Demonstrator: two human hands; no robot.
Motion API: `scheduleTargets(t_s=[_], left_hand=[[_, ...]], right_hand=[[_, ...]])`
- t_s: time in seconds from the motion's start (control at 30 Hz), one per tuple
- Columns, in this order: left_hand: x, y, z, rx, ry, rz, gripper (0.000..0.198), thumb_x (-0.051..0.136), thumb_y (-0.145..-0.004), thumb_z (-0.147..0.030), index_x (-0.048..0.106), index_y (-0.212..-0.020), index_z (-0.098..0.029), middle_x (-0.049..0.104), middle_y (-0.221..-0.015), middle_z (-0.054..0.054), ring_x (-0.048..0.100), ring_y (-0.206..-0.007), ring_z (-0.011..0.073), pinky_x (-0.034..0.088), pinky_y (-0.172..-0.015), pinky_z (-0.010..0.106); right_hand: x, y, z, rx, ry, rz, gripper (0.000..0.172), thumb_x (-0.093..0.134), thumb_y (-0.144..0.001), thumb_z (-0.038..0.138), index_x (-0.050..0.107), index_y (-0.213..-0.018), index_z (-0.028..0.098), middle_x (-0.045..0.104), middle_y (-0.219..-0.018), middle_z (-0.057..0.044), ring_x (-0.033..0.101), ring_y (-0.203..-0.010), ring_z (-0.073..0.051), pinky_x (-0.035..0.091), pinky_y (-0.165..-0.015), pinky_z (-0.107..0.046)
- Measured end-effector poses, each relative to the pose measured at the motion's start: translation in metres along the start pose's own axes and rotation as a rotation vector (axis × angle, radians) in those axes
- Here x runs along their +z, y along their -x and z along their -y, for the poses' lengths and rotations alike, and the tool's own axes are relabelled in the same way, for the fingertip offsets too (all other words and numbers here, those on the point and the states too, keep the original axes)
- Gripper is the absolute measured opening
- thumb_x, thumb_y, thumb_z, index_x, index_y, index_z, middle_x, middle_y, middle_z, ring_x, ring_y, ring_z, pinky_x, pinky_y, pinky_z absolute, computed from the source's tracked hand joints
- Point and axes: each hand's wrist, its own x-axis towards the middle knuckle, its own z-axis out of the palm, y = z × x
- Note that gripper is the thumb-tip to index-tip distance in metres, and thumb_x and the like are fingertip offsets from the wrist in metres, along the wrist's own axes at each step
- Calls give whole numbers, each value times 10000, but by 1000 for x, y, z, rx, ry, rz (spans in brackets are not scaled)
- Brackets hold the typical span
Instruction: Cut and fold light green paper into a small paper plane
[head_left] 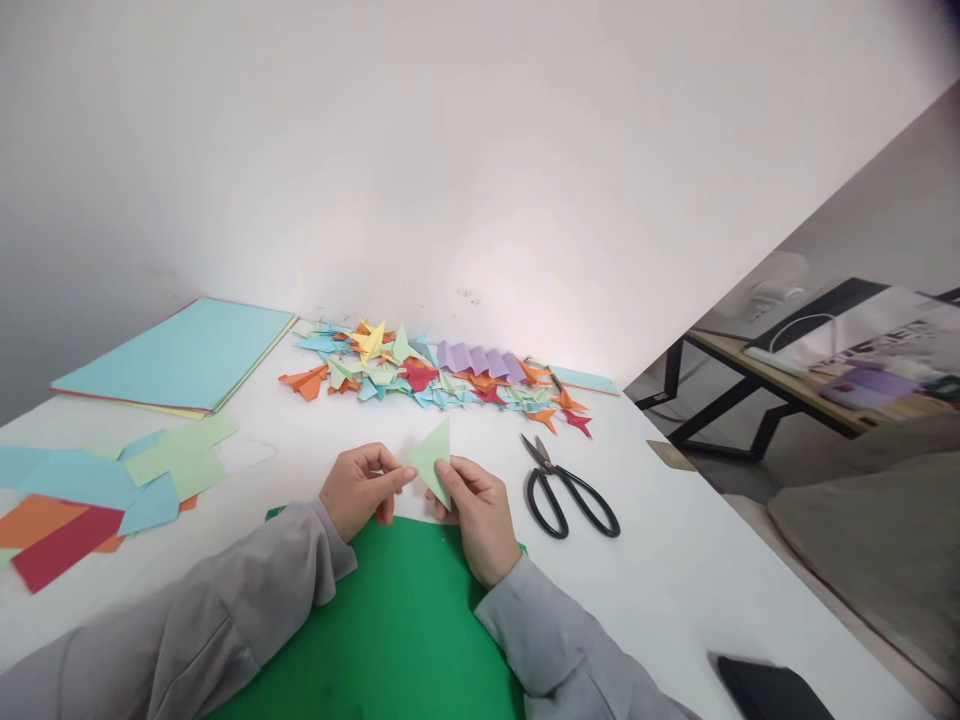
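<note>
A pale green piece of paper (433, 455), folded into a triangle, is up between my two hands above the far edge of a green sheet (397, 620). My right hand (480, 515) grips its right side, thumb in front and fingers behind. My left hand (364, 490) is closed in a pinch at the left corner of the same paper, thumb and forefinger together there. Just beyond the hands lies a long heap of small folded paper shapes (416, 376) in many colours.
Black-handled scissors (551, 470) lie partly open on the right. Loose coloured paper pieces (82, 490) spread at the left, below a stack of large sheets (180, 350). A dark flat object (772, 688) is at the near right. The wall (450, 150) rises behind the white table (600, 590).
</note>
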Motion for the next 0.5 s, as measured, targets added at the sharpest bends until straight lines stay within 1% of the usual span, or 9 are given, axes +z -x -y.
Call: scheduleTargets(t_s=[0.07,0.1,0.2,0.27,0.3,0.4,0.43,0.5], left_hand=[[1,0,-1,35,15,-1,248,643,-621,-304,455,-711,-169,475,-427,-85,478,-326,80,354,-325,175],[1,1,-1,52,26,0,256,641,-625,-289,446,-748,-177,490,-475,-79,505,-374,85,385,-358,184],[2,1,1,147,14,31,196,617,-649,-259,454,-704,-164,524,-702,-16,542,-517,83,448,-457,214],[2,1,3,211,-23,48,164,610,-653,-253,482,-671,-151,488,-867,23,552,-623,95,472,-513,229],[3,2,3,225,-45,52,158,614,-649,-255,499,-675,-149,465,-915,33,552,-675,106,478,-536,233],[3,2,4,215,-82,62,182,641,-625,-266,526,-719,-161,448,-937,39,535,-804,146,481,-588,235],[3,2,4,211,-90,66,188,643,-623,-270,526,-723,-163,452,-929,38,527,-827,154,481,-600,237],[3,2,4,212,-104,68,176,634,-636,-274,523,-712,-162,457,-903,35,515,-838,156,479,-616,244]], right_hand=[[1,0,0,-22,47,12,250,536,-747,394,598,-717,154,531,-563,19,428,-424,-71,355,-401,-192],[1,1,0,-42,77,24,250,526,-754,390,607,-743,154,532,-577,15,426,-429,-73,359,-406,-196],[3,3,-2,-136,209,28,242,489,-784,357,622,-786,155,521,-581,7,419,-436,-83,358,-415,-209],[4,4,-3,-221,343,-17,226,472,-797,325,633,-804,167,528,-583,-2,436,-455,-100,365,-436,-223],[4,5,-4,-268,412,-34,218,467,-800,308,640,-822,176,541,-596,-9,452,-475,-111,373,-456,-232],[5,8,-4,-397,558,-15,225,471,-794,262,630,-941,200,590,-670,-32,487,-532,-133,396,-514,-252],[5,8,-4,-422,577,8,243,474,-791,252,615,-982,203,600,-696,-36,487,-532,-131,398,-518,-252],[6,9,-3,-424,583,42,274,485,-785,248,587,-1034,196,610,-732,-38,472,-508,-116,397,-501,-243]])
